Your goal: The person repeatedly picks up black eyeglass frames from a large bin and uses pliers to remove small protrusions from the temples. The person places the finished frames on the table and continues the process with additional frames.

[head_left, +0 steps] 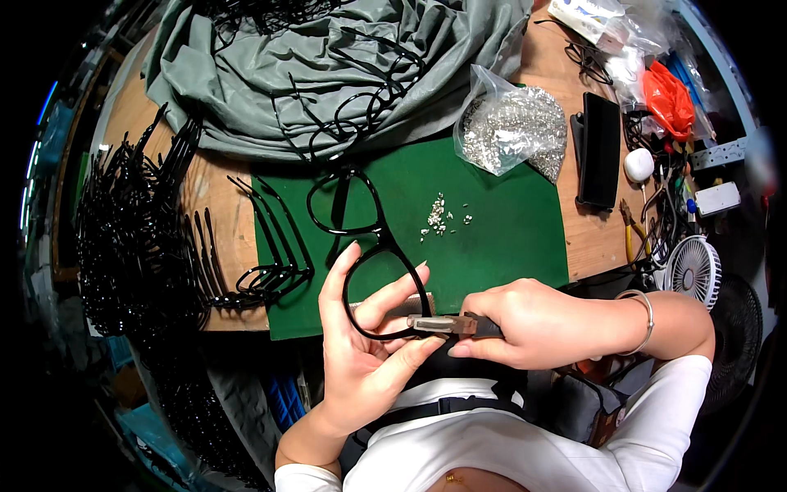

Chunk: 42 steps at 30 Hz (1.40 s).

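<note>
Pliers (443,325) at glasses frame (380,230); silvery bits (435,220), clear bag (510,129) on mat (508,246) beyond.

Black glasses frame (381,233) in left grip (357,361), pliers (459,325) in right grip (525,321), green mat (508,246)

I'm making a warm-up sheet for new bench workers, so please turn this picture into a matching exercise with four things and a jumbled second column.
Things:
1. Black glasses frame
2. Pliers
3. Clear bag of small silvery pieces
4. Small fan

Places, colours or states:
A. White, at the right side of the picture
B. Gripped in the right hand
C. At the far right corner of the green mat
D. Held up by the fingers of the left hand

Right pairs: 1-D, 2-B, 3-C, 4-A.
</note>
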{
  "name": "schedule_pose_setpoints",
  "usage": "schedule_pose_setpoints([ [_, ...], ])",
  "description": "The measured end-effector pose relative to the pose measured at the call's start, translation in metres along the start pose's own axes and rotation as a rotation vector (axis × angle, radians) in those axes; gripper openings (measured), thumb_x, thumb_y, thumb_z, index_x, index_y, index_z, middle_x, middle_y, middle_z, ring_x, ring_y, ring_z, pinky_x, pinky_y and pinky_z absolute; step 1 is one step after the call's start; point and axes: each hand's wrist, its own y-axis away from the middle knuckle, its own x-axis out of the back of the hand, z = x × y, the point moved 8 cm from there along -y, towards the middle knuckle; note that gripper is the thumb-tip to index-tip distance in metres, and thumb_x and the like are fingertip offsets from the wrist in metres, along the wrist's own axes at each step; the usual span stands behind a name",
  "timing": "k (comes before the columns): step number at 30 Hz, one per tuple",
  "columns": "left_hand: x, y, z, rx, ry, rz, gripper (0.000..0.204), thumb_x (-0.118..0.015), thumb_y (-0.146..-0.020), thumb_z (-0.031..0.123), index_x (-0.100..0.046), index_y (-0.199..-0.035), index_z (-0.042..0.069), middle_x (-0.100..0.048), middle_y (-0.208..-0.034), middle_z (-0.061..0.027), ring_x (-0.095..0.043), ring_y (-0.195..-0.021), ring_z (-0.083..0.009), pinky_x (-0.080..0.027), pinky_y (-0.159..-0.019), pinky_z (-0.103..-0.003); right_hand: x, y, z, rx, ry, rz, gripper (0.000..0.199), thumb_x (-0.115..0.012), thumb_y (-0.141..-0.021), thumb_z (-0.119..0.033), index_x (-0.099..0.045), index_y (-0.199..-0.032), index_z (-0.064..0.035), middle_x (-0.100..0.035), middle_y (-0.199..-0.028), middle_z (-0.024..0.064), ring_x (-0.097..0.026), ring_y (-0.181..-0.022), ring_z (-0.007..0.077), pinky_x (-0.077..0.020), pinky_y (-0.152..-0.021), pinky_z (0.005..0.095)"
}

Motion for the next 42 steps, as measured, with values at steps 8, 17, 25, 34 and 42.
schedule_pose_setpoints([
  [8, 0.001, -0.002, 0.001, -0.032, -0.015, 0.002, 0.086, -0.054, -0.075, -0.013, 0.005, -0.133, 0.010, -0.038, -0.126, -0.0244, -0.055, -0.101, -0.0224, -0.049, -0.081, -0.028, -0.001, 0.000, 0.000, -0.024, -0.247, -0.113, 0.043, -0.048, -0.087, -0.034, -0.051, -0.098, 0.0071, -0.056, -0.068, 0.0198, -0.058, -0.065, 0.0287, -0.0446, -0.059, 0.0351],
  [17, 0.004, 0.006, -0.004, 0.003, 0.020, 0.014, 0.088, -0.056, -0.073, -0.015, 0.003, -0.133, 0.010, -0.040, -0.124, -0.0231, -0.058, -0.094, -0.0197, -0.049, -0.080, -0.029, -0.001, -0.002, -0.002, -0.019, -0.120, -0.167, 0.042, -0.052, -0.084, -0.034, -0.053, -0.091, 0.0069, -0.057, -0.070, 0.0222, -0.058, -0.068, 0.0355, -0.0462, -0.062, 0.0392],
  [25, 0.018, 0.046, -0.002, -0.201, 0.258, -0.062, 0.081, -0.062, -0.076, 0.003, 0.000, -0.128, 0.012, -0.046, -0.104, -0.0269, -0.056, -0.066, -0.0180, -0.050, -0.062, -0.029, 0.017, -0.028, 0.030, 0.216, 0.579, 0.493, 0.040, -0.060, -0.075, -0.019, -0.047, -0.106, 0.0026, -0.048, -0.103, 0.0143, -0.056, -0.073, 0.0269, -0.0457, -0.065, 0.0354],
  [34, 0.025, 0.060, -0.034, 0.099, 0.205, 0.032, 0.108, -0.057, -0.055, -0.019, 0.002, -0.134, 0.024, -0.049, -0.110, -0.0195, -0.060, -0.081, -0.0295, -0.050, -0.071, -0.039, 0.027, -0.032, 0.036, 0.081, 0.448, 0.545, 0.034, -0.061, -0.072, -0.011, -0.048, -0.101, 0.0013, -0.048, -0.097, 0.0171, -0.055, -0.073, 0.0328, -0.0457, -0.067, 0.0400],
  [42, 0.027, 0.053, -0.041, 0.116, 0.325, -0.102, 0.015, -0.039, -0.091, 0.011, -0.046, -0.085, -0.001, -0.048, -0.103, -0.0187, -0.058, -0.084, -0.0209, -0.044, -0.079, -0.032, 0.023, -0.062, 0.056, 0.087, 0.362, 0.620, 0.016, -0.058, -0.068, -0.006, -0.048, -0.080, -0.0017, -0.051, -0.076, 0.0132, -0.053, -0.074, 0.0311, -0.0420, -0.065, 0.0395],
])
